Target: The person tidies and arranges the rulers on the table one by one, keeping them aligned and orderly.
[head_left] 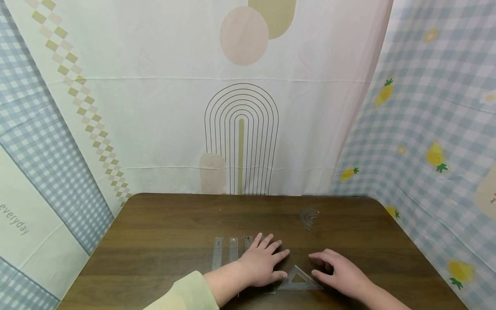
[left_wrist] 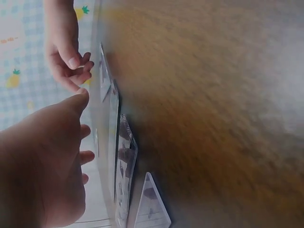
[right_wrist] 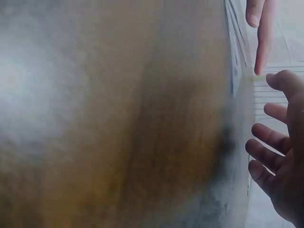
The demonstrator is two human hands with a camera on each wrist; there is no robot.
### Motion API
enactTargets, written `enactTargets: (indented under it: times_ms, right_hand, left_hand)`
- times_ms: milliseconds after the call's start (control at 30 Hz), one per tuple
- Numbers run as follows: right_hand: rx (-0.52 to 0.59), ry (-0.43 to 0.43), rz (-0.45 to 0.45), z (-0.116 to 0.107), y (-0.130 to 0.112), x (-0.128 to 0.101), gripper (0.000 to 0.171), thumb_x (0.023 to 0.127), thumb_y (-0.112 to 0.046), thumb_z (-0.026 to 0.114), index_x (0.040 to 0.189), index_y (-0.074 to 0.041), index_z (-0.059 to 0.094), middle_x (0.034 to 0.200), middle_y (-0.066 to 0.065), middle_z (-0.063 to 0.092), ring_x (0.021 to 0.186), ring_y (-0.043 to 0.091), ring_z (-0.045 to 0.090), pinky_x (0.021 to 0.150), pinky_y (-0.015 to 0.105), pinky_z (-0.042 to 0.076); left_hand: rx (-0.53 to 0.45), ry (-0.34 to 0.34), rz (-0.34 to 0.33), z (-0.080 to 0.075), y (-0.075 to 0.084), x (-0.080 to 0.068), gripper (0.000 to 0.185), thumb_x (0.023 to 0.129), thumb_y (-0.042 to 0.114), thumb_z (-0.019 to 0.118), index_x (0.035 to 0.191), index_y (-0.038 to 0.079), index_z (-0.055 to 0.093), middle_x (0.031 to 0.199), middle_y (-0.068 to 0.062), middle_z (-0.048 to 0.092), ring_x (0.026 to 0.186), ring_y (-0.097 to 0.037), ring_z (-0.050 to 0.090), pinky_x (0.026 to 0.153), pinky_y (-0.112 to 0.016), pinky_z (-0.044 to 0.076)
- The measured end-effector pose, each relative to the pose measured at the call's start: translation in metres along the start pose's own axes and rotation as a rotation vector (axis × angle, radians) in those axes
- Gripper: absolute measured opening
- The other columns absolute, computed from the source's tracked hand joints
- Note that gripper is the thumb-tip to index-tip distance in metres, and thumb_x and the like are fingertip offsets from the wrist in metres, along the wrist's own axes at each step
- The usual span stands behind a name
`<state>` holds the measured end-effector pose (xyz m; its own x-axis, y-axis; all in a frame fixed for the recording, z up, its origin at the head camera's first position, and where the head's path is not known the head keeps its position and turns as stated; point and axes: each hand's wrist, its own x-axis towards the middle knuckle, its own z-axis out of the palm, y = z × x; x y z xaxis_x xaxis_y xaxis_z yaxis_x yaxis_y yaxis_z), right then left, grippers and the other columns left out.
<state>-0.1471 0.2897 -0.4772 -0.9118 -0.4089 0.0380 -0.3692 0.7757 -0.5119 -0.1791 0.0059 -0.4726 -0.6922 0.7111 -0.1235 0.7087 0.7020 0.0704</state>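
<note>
Head: left hand (head_left: 261,262) flat on bench (head_left: 162,241), fingers spread over rulers (head_left: 231,252); right hand (head_left: 341,271) fingers loosely curled, empty, beside set square (head_left: 298,280); protractor (head_left: 308,217) well apart. Left wrist: blurred; rulers (left_wrist: 124,161) edge-on. Right wrist: fingers (right_wrist: 266,137) spread.

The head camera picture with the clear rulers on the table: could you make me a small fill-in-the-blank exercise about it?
1. The clear set square between the two hands has the shape of a ____.
2. The left hand lies flat, partly over the straight ____ lined up side by side.
3. The half-round protractor lies on the dark ____ table, farther away than the right hand.

Missing words: triangle; rulers; wooden
</note>
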Motion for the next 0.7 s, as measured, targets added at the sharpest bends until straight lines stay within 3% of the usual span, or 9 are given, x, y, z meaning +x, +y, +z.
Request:
enactTargets:
  times_ms: [200,433,700]
  right_hand:
    - [-0.046,0.048,0.069,-0.004,0.002,0.007,0.044,0.091,-0.051,0.067,0.126,-0.024,0.066,0.098,-0.013,0.056,0.083,0.005,0.051,0.065,0.025,0.046]
    - [-0.064,0.093,0.078,-0.007,0.006,0.011,0.041,0.091,-0.048,0.069,0.124,-0.023,0.067,0.098,-0.013,0.057,0.087,0.007,0.054,0.070,0.026,0.048]
    - [-0.098,0.126,0.130,-0.010,0.014,0.025,0.042,0.090,-0.046,0.070,0.124,-0.020,0.068,0.097,-0.011,0.057,0.088,0.009,0.055,0.073,0.032,0.049]
  left_hand:
    - [-0.023,0.033,-0.050,-0.003,0.001,0.007,0.068,0.098,0.067,0.033,0.157,0.034,0.029,0.162,0.004,0.027,0.151,-0.026,0.015,0.120,-0.052,0.010]
    - [-0.036,0.036,-0.103,0.000,0.001,0.016,0.069,0.097,0.069,0.032,0.157,0.035,0.028,0.162,0.004,0.026,0.151,-0.026,0.013,0.120,-0.053,0.008]
    - [-0.084,0.061,-0.209,0.002,0.002,0.034,0.070,0.097,0.070,0.033,0.157,0.034,0.029,0.161,0.002,0.028,0.151,-0.027,0.014,0.120,-0.054,0.006]
